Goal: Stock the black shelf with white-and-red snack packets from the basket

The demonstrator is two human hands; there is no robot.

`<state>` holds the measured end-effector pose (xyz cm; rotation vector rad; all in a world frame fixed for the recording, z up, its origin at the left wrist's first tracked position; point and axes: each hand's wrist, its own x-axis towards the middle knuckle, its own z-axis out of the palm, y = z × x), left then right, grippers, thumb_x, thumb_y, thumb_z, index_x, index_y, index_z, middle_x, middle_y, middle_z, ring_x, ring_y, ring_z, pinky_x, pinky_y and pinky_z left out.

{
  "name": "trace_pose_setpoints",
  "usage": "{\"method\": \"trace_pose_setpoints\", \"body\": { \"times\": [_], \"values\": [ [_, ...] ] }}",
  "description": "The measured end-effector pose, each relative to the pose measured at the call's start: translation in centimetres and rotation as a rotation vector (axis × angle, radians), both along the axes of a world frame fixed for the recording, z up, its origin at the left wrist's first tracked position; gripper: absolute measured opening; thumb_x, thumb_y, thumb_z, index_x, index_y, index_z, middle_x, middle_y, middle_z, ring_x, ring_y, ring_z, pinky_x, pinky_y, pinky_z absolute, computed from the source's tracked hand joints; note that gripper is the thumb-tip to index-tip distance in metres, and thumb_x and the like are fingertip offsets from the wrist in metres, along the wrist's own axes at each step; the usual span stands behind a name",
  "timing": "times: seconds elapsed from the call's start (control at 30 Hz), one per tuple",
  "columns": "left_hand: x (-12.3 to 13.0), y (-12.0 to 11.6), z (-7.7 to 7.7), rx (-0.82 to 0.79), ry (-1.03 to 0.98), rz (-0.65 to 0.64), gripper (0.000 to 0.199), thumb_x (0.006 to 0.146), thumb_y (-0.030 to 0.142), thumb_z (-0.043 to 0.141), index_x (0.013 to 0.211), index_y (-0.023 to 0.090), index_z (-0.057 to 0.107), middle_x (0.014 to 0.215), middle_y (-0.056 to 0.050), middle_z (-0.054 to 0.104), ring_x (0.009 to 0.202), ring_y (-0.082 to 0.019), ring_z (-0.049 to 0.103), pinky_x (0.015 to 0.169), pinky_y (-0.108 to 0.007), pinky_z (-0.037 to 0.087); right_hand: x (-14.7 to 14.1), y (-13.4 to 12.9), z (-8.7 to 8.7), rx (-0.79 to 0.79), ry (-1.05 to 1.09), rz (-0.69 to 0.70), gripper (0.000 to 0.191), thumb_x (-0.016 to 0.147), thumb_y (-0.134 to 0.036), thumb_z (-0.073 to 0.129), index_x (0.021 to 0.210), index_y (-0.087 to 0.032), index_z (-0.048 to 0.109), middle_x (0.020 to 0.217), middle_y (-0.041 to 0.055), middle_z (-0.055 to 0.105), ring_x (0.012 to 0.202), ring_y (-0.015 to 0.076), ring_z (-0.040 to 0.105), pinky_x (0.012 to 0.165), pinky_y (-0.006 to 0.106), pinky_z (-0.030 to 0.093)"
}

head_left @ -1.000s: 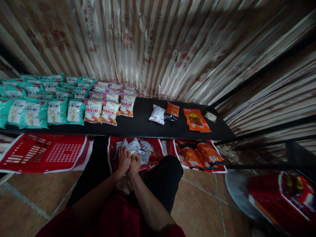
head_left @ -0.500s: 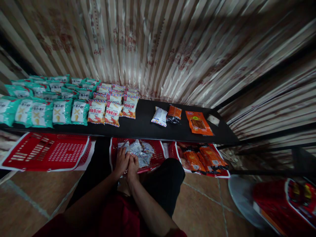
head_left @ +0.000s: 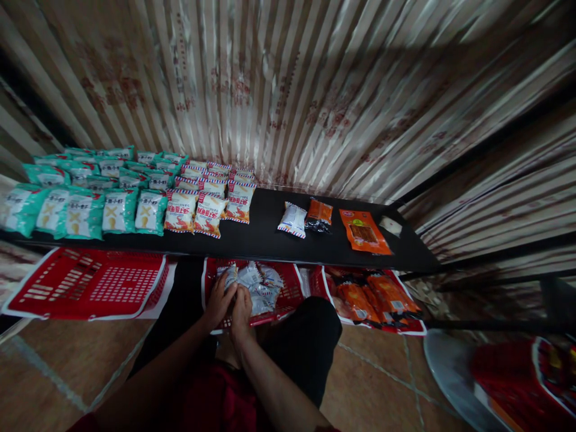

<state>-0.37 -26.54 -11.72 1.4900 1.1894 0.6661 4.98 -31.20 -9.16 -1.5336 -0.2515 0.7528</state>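
Both hands are together over the near side of the middle red basket (head_left: pixel 294 294). My left hand (head_left: pixel 219 305) is curled around a silvery snack bag (head_left: pixel 230 275), whose top shows above the fingers. Against it, my right hand (head_left: pixel 242 307) is closed on the same bag's lower part, mostly hidden by the fingers. Several more silvery bags (head_left: pixel 258 288) lie in the basket just beyond. On the black shelf (head_left: pixel 261 237) above, white and red snack bags (head_left: pixel 209 213) stand in rows beside green ones (head_left: pixel 119 210).
An unfilled red basket (head_left: pixel 126 282) sits at left; another (head_left: pixel 409 327) holds orange packets (head_left: pixel 360 300) at right. On the shelf lie a silvery bag (head_left: pixel 292 219), a dark orange packet (head_left: pixel 319 215) and a large orange packet (head_left: pixel 365 232). My knee (head_left: pixel 315 324) touches the middle basket's area.
The view has shifted slightly, so shelf and baskets appear a little lower and further right. The hands have tilted a bit, and more of the held bag shows above the left fingers.
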Motion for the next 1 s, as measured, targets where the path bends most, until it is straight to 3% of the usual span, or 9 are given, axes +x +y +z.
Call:
{"method": "trace_pose_setpoints", "body": {
  "times": [0.17, 0.3, 0.57, 0.67, 0.9, 1.0],
  "values": [
    [-0.5, 0.7, 0.1, -0.046, -0.069, -0.014, 0.057, 0.078, 0.043, 0.055, 0.127, 0.016, 0.044, 0.135, -0.013, 0.045, 0.128, -0.025, 0.038, 0.108, -0.041, 0.027, 0.3, 0.2, -0.5, -0.057, -0.084, 0.009, 0.037, 0.074, -0.048, 0.045, 0.08, -0.018, 0.065, 0.09, 0.0069, 0.067, 0.093, 0.0204, 0.057, 0.089, 0.032, 0.041],
    [-0.6, 1.0, 0.5, -0.02, -0.061, -0.006, 0.056, 0.074, 0.039, 0.059, 0.124, 0.016, 0.047, 0.128, -0.012, 0.052, 0.123, -0.026, 0.044, 0.105, -0.04, 0.032, 0.3, 0.3, 0.1, -0.017, -0.124, 0.073, 0.038, 0.079, -0.047, 0.041, 0.08, -0.019, 0.066, 0.088, 0.0065, 0.068, 0.09, 0.0194, 0.059, 0.086, 0.031, 0.043],
    [-1.1, 0.9, 2.7, -0.055, 0.04, 0.029, 0.05, 0.07, 0.019, 0.055, 0.12, 0.016, 0.049, 0.123, -0.011, 0.057, 0.113, -0.024, 0.053, 0.096, -0.036, 0.04, 0.2, 0.6, 0.3, 0.031, -0.105, 0.161, 0.04, 0.083, -0.048, 0.039, 0.081, -0.019, 0.065, 0.087, 0.0056, 0.067, 0.087, 0.0192, 0.06, 0.086, 0.032, 0.044],
    [-1.4, 1.1, 3.1, -0.114, 0.02, 0.016, 0.052, 0.068, 0.014, 0.053, 0.12, 0.015, 0.049, 0.118, -0.009, 0.06, 0.106, -0.022, 0.057, 0.091, -0.033, 0.042, 0.5, 0.6, 0.3, 0.015, -0.157, 0.209, 0.035, 0.084, -0.045, 0.039, 0.084, -0.019, 0.063, 0.086, 0.0051, 0.066, 0.086, 0.0189, 0.06, 0.083, 0.032, 0.045],
    [-2.0, 1.8, 3.3, -0.309, -0.062, 0.005, 0.041, 0.064, 0.017, 0.057, 0.105, 0.015, 0.057, 0.083, -0.003, 0.067, 0.071, -0.018, 0.061, 0.067, -0.027, 0.046, 1.8, 0.3, 0.8, 0.031, -0.496, 0.345, 0.018, 0.081, -0.025, 0.045, 0.086, -0.02, 0.062, 0.089, 0.0056, 0.061, 0.088, 0.0185, 0.057, 0.082, 0.032, 0.045],
    [-2.3, 2.0, 3.6, -0.353, -0.107, -0.008, 0.038, 0.063, 0.018, 0.056, 0.1, 0.015, 0.059, 0.081, -0.003, 0.067, 0.072, -0.018, 0.06, 0.065, -0.027, 0.046, 2.3, 0.2, 0.8, 0.036, -0.579, 0.4, 0.016, 0.079, -0.019, 0.047, 0.087, -0.021, 0.061, 0.09, 0.0053, 0.059, 0.089, 0.0182, 0.056, 0.081, 0.031, 0.045]
  ]
}}
